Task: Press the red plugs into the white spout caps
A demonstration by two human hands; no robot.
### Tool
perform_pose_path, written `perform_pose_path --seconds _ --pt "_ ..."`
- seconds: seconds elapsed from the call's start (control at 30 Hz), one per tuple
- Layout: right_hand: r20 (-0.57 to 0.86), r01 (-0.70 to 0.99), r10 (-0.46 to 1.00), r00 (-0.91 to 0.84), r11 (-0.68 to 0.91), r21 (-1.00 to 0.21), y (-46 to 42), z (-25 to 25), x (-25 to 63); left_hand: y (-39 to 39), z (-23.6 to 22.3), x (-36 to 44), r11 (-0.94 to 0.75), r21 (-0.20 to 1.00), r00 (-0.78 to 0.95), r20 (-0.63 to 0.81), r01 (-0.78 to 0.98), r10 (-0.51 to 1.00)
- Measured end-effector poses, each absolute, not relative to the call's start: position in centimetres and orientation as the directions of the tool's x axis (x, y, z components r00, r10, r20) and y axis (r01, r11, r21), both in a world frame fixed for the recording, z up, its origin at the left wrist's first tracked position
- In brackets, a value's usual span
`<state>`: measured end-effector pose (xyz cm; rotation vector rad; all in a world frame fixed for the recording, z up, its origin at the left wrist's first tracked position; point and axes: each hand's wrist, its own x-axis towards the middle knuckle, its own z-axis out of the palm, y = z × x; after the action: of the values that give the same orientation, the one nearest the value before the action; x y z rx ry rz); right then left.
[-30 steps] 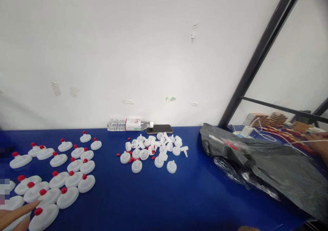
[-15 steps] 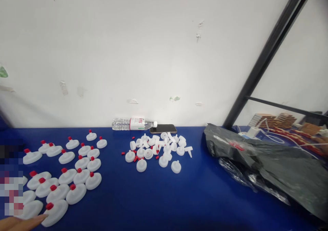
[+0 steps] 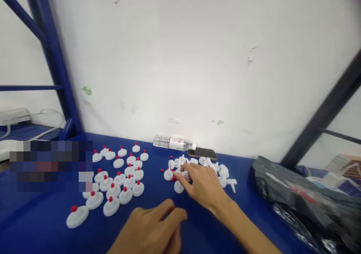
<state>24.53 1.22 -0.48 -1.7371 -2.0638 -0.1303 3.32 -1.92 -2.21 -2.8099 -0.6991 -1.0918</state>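
Observation:
My right hand (image 3: 204, 184) reaches into a pile of loose white plastic parts. Its thumb and curled index finger close around a white domed cap (image 3: 185, 176), partly hidden by the fingers. Another white domed cap (image 3: 178, 187) lies just below the thumb, and small red tips (image 3: 173, 178) are beside it. Nearer to me, my left hand (image 3: 155, 227) hovers over the blue table, slightly blurred. Its fingers are curled in with the thumb against them; whatever they may hold is hidden. To its left stand several white domed caps with red tips (image 3: 113, 191), spread in loose rows.
A clear plastic bottle (image 3: 176, 143) lies along the wall beside a dark phone (image 3: 203, 153), behind the pile. A grey plastic bag (image 3: 304, 197) covers the table's right side. Blue frame bars (image 3: 53, 58) rise at left, a dark post (image 3: 324, 107) at right.
The view has swung left. My right hand has come into view at the pile. My left hand has left the red-tipped caps and now curls near the front middle.

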Motion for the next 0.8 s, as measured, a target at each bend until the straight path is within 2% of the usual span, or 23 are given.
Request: perform_pose_path --seconds 0.07,0.13,0.33,0.53,0.67,0.8 --pt "0.373 0.960 0.917 -0.141 0.219 -0.175 1.1 -1.2 24.4 -1.6 -1.2 5.8 -0.895 0.168 0.663 0.619 0.412 0.421" --pt "0.363 0.960 0.919 -0.154 0.226 -0.165 1.1 -1.5 24.4 -0.7 -0.8 7.6 -0.901 0.167 0.679 0.607 0.399 0.414" --pt "0.400 0.957 0.911 -0.101 0.199 -0.212 1.4 -1.8 25.0 5.4 1.7 11.8 -0.890 0.192 0.676 0.590 0.413 0.441" --pt "0.526 0.916 0.848 -0.063 0.258 -0.306 1.3 -1.2 25.8 9.2 6.0 15.9 -0.819 0.394 0.503 0.650 0.417 0.569" --pt "0.599 0.865 0.801 0.004 0.298 -0.404 1.5 -0.9 26.1 6.5 4.1 12.4 -0.794 0.488 0.461 0.647 0.363 0.608" --pt "0.617 0.774 0.786 0.016 0.381 -0.506 1.2 -0.8 24.9 4.1 0.6 7.2 -0.734 0.572 0.558 0.497 0.365 0.665"
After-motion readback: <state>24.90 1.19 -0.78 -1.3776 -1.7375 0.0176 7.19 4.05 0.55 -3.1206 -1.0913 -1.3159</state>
